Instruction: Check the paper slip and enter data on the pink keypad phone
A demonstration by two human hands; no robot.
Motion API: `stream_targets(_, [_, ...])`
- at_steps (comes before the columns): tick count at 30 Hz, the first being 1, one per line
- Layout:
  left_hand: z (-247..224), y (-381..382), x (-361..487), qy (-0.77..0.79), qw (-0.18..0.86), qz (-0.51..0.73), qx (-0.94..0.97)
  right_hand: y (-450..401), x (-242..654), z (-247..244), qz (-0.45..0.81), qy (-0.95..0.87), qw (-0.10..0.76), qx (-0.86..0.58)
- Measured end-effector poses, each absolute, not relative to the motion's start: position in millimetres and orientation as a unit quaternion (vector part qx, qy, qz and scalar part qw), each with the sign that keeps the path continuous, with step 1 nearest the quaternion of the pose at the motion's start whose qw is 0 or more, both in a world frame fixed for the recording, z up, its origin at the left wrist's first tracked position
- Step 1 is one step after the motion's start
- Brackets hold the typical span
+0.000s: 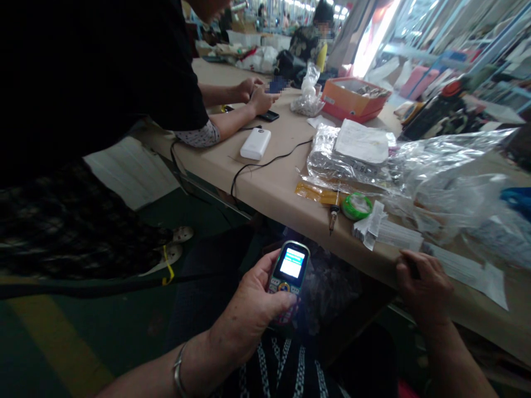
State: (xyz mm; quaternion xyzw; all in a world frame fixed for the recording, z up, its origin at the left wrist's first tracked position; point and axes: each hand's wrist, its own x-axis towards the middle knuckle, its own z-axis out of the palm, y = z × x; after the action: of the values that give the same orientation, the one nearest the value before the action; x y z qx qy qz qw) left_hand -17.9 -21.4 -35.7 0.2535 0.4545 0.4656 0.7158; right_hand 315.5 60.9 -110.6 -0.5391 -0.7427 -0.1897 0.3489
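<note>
My left hand [253, 296] is closed around a small keypad mobile phone [288, 276], held above my lap with its screen lit. The thumb lies over the phone's keys. My right hand [425, 284] rests on the table's front edge, fingers loosely bent and apart, with nothing visible in it. Beside it are stacks of white paper strips [460, 268]. A green roll of tape [357, 206] and a thin pointed tool with a dark collar [333, 213] lie farther left along the edge.
Clear plastic bags [448, 204] cover the table's right side. Behind them stands an orange box [352, 99]. A white power bank [255, 143] and a black cable [269, 162] lie on the tabletop. At the left, another person [95, 72] leans over the table, both hands around a device.
</note>
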Motion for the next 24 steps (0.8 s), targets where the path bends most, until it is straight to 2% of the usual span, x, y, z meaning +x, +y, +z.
stream_targets(24, [-38.3, -20.1, -15.8, 0.454, 0.72, 0.458, 0.257, 61.4, 315.3, -110.2, -0.185, -0.742, 0.351, -0.54])
